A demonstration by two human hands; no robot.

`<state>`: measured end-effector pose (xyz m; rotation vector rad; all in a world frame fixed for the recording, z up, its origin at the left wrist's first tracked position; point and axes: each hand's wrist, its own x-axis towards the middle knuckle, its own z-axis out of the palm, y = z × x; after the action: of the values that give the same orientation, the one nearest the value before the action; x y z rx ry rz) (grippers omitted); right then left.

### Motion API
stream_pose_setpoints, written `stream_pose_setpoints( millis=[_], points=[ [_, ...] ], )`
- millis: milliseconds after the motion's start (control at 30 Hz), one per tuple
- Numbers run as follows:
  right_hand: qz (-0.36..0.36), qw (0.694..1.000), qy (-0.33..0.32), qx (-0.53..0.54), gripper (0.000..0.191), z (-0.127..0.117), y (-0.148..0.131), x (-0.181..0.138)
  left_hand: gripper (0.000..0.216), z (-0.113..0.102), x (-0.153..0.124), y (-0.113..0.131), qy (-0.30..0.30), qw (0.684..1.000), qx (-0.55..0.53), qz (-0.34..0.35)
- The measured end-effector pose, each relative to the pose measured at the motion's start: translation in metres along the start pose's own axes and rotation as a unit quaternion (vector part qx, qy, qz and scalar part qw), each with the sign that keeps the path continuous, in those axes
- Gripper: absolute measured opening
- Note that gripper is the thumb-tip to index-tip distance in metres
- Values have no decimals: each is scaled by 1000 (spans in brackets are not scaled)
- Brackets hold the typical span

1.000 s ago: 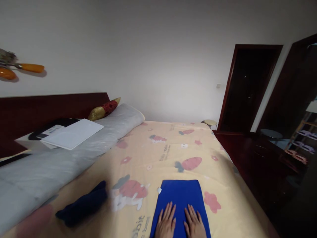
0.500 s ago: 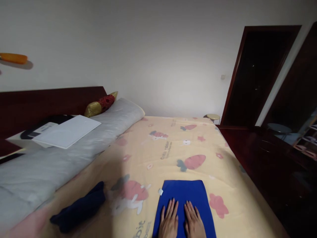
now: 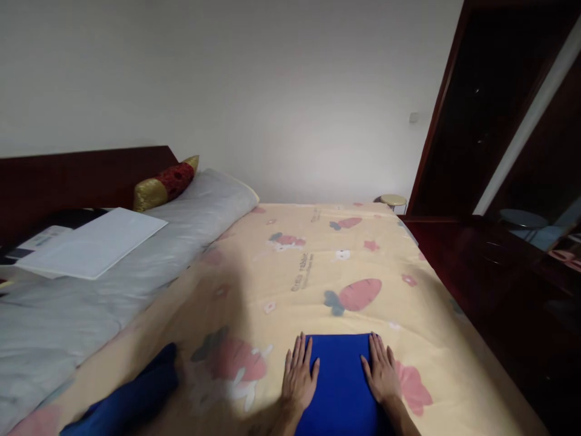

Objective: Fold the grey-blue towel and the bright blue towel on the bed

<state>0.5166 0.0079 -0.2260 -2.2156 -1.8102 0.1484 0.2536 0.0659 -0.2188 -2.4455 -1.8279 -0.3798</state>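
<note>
My hands have slid apart. A moment ago both palms lay side by side in the middle of the blue cloth [image 3: 341, 381]; now my left hand [image 3: 298, 376] rests on its left edge and my right hand [image 3: 382, 372] on its right edge, fingers spread flat and gripping nothing. The cloth lies folded on the yellow sheet [image 3: 290, 272], at the near end of the bed, between my hands. Its top looks smooth, so I judge the pressing stroke outward is done and the fold is flattened to its sides. A darker cloth [image 3: 122, 402] lies loosely bunched to the near left, apart from my hands. Far left, a grey quilt [image 3: 82, 303] carries a white board [image 3: 93, 242], with a red-and-gold cushion [image 3: 166, 181] beyond it.
</note>
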Motion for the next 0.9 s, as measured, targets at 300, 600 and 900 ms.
stream_pose_setpoints(
  millis=[300, 600, 900],
  points=[
    [17, 999, -32, 5, 69, 1, 2, 2, 55, -2, 4, 5, -53, 998, -4, -25],
    [25, 999, 19, -7, 72, -2, -1, -1, 54, -24, 4, 5, -51, 999, 6, 4],
    [-147, 984, -68, 71, 57, 4, -56, 4, 51, 3, 15, 42, -84, 993, -26, 80]
  ],
)
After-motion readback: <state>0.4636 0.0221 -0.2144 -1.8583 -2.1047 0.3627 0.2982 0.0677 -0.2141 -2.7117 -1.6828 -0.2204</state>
